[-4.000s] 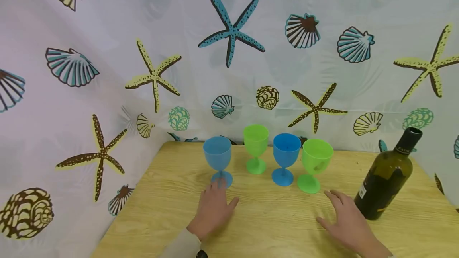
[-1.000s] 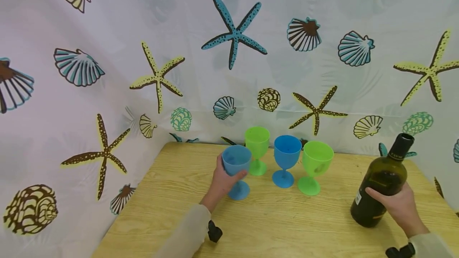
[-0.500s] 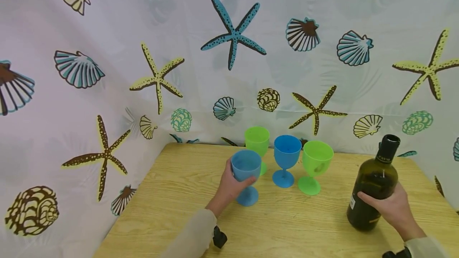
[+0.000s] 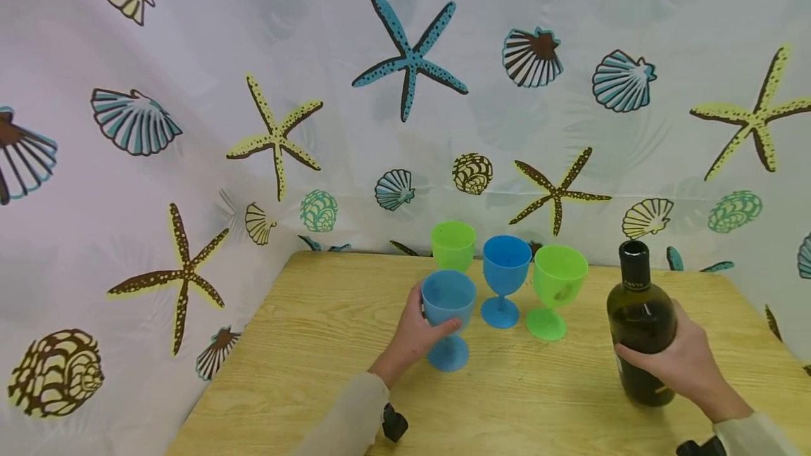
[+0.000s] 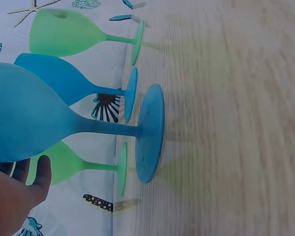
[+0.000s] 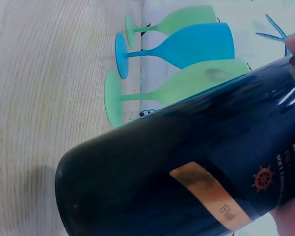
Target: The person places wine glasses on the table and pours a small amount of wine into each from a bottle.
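Note:
My left hand (image 4: pixel 415 335) grips the bowl of a light blue plastic goblet (image 4: pixel 448 301), thumb across its near side. In the left wrist view that goblet's foot (image 5: pixel 151 133) is close over the table. My right hand (image 4: pixel 687 354) holds a dark green wine bottle (image 4: pixel 641 322) around its body; its neck points up and has no cork in it. In the right wrist view the bottle's base (image 6: pixel 69 191) shows tilted above the tabletop. Behind the held goblet stand a green goblet (image 4: pixel 453 241), partly hidden, a darker blue goblet (image 4: pixel 505 266) and another green goblet (image 4: pixel 559 276).
The wooden table (image 4: pixel 304 343) meets a white curtain (image 4: pixel 329 41) printed with starfish and shells at the back and sides. Each wrist wears a black strap with a small device, below beige sleeves (image 4: pixel 348 414).
My left hand has taken hold of the light blue goblet and brought it right and nearer me. My right hand has gripped the bottle and moved it left, its neck now more upright.

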Tool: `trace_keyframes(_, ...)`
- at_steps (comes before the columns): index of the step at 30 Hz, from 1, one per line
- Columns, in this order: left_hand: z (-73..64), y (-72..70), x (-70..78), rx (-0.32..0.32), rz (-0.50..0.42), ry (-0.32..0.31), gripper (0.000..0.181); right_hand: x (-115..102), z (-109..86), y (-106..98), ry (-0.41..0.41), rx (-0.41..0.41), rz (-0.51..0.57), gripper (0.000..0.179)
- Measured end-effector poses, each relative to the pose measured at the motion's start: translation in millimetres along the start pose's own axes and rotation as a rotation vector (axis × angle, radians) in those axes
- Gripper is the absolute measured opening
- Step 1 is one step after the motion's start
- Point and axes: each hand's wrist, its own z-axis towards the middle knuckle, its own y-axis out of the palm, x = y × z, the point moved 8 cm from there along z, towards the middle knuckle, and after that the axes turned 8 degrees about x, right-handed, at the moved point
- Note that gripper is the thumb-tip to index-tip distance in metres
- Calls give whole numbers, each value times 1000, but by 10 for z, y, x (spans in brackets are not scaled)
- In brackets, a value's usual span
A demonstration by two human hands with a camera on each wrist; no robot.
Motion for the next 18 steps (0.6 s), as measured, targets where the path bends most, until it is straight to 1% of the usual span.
trace_keyframes(1,-1,17,4,-5,-3,4,83,-24,-5,2,-18,3,-2,80)
trace_keyframes(3,11,52,-36,-7,7,7,83,-65,-14,9,-54,12,-5,79)
trace_keyframes(6,49,104,-142,-1,25,4,83,-110,-20,24,-96,20,-11,79)
trace_keyframes(8,71,129,-226,2,40,-2,85,-144,-22,43,-116,15,-15,79)
trace_keyframes(9,74,140,-245,1,43,-2,85,-158,-24,53,-122,8,-19,79)
trace_keyframes(14,54,192,-274,-11,43,14,87,-230,-36,114,-150,-43,-34,82)
trace_keyframes(18,27,225,-263,-24,28,28,86,-305,-38,169,-202,-68,-53,82)
